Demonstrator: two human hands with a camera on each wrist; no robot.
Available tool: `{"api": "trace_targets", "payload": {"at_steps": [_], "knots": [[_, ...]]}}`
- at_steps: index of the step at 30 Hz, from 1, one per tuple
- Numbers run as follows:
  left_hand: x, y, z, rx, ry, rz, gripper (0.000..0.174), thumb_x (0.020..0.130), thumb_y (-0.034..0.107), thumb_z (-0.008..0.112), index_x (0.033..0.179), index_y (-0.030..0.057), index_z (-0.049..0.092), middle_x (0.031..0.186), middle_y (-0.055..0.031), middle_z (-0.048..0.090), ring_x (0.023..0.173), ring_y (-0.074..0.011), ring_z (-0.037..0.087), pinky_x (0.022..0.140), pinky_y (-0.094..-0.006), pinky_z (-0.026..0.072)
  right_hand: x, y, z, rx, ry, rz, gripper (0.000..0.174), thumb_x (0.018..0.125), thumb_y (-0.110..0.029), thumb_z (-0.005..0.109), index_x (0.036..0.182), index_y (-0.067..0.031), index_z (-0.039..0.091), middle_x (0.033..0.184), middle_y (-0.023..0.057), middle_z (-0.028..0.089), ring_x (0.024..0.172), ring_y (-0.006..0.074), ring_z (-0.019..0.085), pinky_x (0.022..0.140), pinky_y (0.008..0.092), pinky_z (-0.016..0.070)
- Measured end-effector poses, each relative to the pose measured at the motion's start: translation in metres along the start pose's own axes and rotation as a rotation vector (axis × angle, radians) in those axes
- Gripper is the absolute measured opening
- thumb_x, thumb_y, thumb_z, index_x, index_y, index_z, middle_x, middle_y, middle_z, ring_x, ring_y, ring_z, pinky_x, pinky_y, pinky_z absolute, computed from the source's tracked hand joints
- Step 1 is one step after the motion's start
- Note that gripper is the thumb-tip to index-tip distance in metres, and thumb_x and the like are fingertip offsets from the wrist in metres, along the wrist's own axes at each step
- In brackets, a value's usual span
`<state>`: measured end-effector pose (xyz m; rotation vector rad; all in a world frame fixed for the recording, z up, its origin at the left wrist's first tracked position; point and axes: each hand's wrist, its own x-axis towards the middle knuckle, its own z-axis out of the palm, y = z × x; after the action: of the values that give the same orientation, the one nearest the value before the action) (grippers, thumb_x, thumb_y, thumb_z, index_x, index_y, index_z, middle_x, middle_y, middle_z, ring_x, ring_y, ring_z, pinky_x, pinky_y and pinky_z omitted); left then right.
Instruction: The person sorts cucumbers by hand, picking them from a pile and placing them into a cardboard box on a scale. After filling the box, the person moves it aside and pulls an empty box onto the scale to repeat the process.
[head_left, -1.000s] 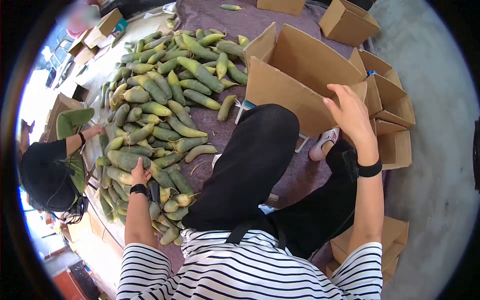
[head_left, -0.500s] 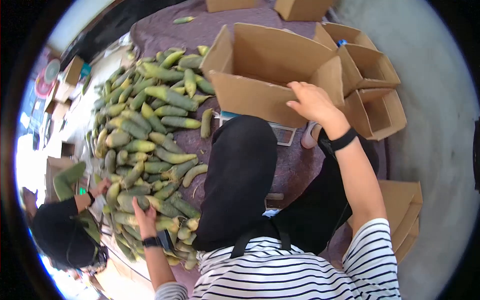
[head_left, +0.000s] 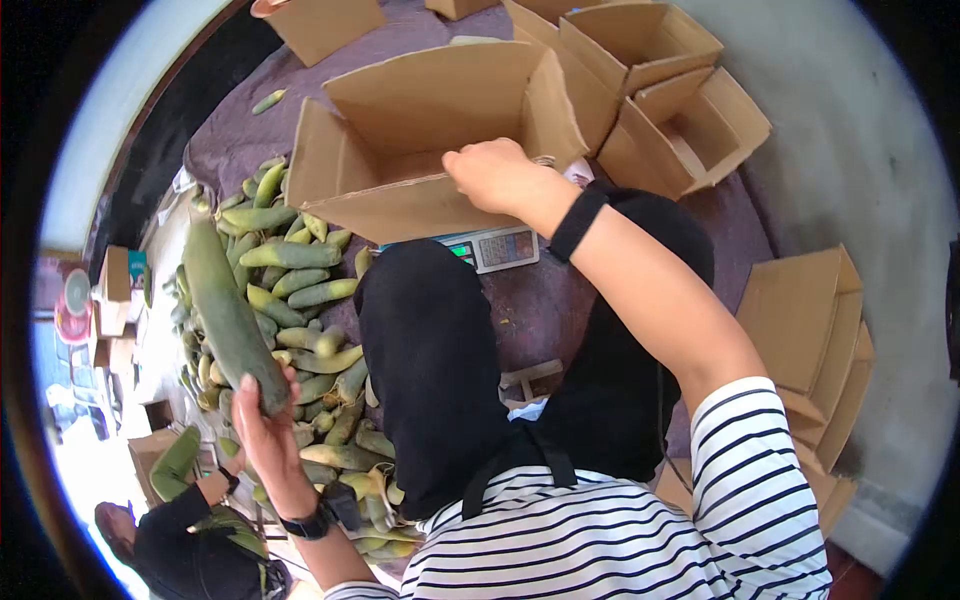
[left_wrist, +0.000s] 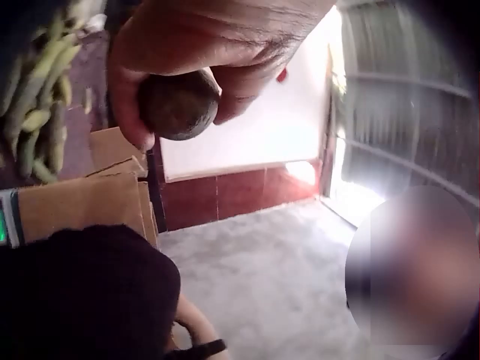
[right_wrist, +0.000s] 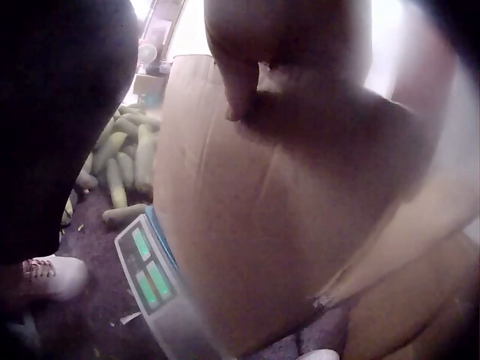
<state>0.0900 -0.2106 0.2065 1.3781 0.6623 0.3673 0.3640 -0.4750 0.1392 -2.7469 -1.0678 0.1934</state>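
Observation:
In the head view, my left hand grips the lower end of a long green radish, which tilts up above the pile. From the left wrist view, the fingers of that hand wrap round the radish's blunt end. My right hand holds the near edge of a large open-topped cardboard box with curled fingers. Under the box is a scale with a lit green display. The right wrist view has the right hand at the box wall, its thumb outside.
A pile of green radishes lies left of my knees on a purple cloth. More open boxes stand beyond and right of the large one, with others at the right. Another person is at the lower left.
My left hand has raised a radish from the pile. The head view has shifted, and the box with my right hand appears further left. The right fingers have curled over its edge.

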Motion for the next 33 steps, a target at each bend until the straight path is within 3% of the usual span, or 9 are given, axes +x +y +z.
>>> {"api": "trace_targets", "payload": {"at_steps": [5,9,15,16,19,20,24,29,33], "knots": [[0.056,0.053,0.080,0.505,-0.081,0.429,0.042,0.086,0.028,0.063,0.113,-0.0028,0.055,0.097,-0.0105,0.061,0.081,-0.0131,0.057,0.067,-0.0250,0.0458,-0.001,-0.005,-0.006,-0.046,-0.037,-0.004,0.017,0.085,-0.010,0.049,0.095,-0.0018,0.060,0.095,0.0159,0.067,0.093,0.0317,0.064,0.075,0.0427,0.0510],[0.130,0.056,0.143,0.900,-0.195,0.852,0.046,0.080,0.030,0.070,0.113,0.0000,0.057,0.087,-0.0116,0.065,0.074,-0.0186,0.060,0.068,-0.0315,0.0481,-0.002,-0.010,-0.007,-0.042,-0.103,0.036,0.024,0.085,-0.013,0.052,0.104,-0.0051,0.065,0.105,0.0129,0.067,0.099,0.0265,0.065,0.079,0.0410,0.0508],[0.176,0.011,0.207,1.384,-0.479,0.907,0.049,0.074,0.032,0.072,0.110,0.0025,0.057,0.097,-0.0247,0.063,0.094,-0.0390,0.061,0.079,-0.0419,0.0487,-0.004,-0.007,-0.008,-0.024,-0.095,0.000,0.025,0.085,-0.012,0.051,0.106,-0.0055,0.064,0.105,0.0136,0.067,0.098,0.0266,0.065,0.078,0.0398,0.0522],[0.182,-0.002,0.205,1.381,-0.499,1.001,0.044,0.079,0.029,0.070,0.110,0.0019,0.057,0.091,-0.0196,0.065,0.087,-0.0310,0.065,0.073,-0.0374,0.0501,-0.004,-0.007,-0.008,-0.022,-0.102,-0.013,0.025,0.085,-0.012,0.051,0.106,-0.0055,0.064,0.105,0.0136,0.067,0.098,0.0266,0.065,0.078,0.0398,0.0522],[0.172,0.005,0.211,0.954,-0.620,0.600,0.035,0.081,0.024,0.068,0.105,0.0010,0.059,0.087,-0.0149,0.066,0.075,-0.0223,0.065,0.067,-0.0324,0.0503,-0.006,-0.007,-0.008,-0.017,-0.108,-0.019,0.026,0.085,-0.011,0.050,0.107,-0.0046,0.063,0.104,0.0152,0.067,0.097,0.0289,0.065,0.078,0.0416,0.0523],[0.164,0.010,0.207,0.695,-0.654,0.440,0.028,0.087,0.021,0.063,0.105,0.0007,0.060,0.090,-0.0079,0.065,0.075,-0.0115,0.062,0.066,-0.0237,0.0484,-0.007,-0.007,-0.009,-0.021,-0.144,-0.040,0.025,0.085,-0.011,0.049,0.105,-0.0039,0.062,0.103,0.0162,0.067,0.097,0.0302,0.065,0.078,0.0425,0.0521],[0.145,0.027,0.156,0.418,-0.446,0.466,0.025,0.091,0.021,0.060,0.106,0.0007,0.061,0.093,-0.0048,0.065,0.075,-0.0098,0.061,0.067,-0.0209,0.0477,-0.009,-0.006,-0.009,-0.036,-0.092,-0.029,0.021,0.085,-0.009,0.046,0.100,-0.0017,0.060,0.099,0.0191,0.066,0.096,0.0333,0.064,0.078,0.0442,0.0518],[0.161,-0.051,0.036,0.499,-0.178,0.269,0.023,0.091,0.021,0.059,0.103,0.0018,0.062,0.087,-0.0026,0.065,0.074,-0.0100,0.061,0.065,-0.0233,0.0484,-0.012,-0.002,-0.012,-0.032,-0.103,-0.006,0.022,0.086,-0.016,0.056,0.104,-0.0030,0.052,0.091,0.0209,0.063,0.091,0.0382,0.060,0.078,0.0472,0.0472],[0.153,-0.189,-0.058,1.040,-0.268,0.224,0.025,0.082,0.020,0.064,0.098,0.0013,0.061,0.086,-0.0148,0.065,0.076,-0.0263,0.064,0.068,-0.0366,0.0500,-0.027,0.001,-0.012,-0.010,0.117,-0.118,0.023,0.084,-0.014,0.058,0.103,-0.0013,0.052,0.092,0.0191,0.063,0.090,0.0370,0.061,0.076,0.0466,0.0489]]}}
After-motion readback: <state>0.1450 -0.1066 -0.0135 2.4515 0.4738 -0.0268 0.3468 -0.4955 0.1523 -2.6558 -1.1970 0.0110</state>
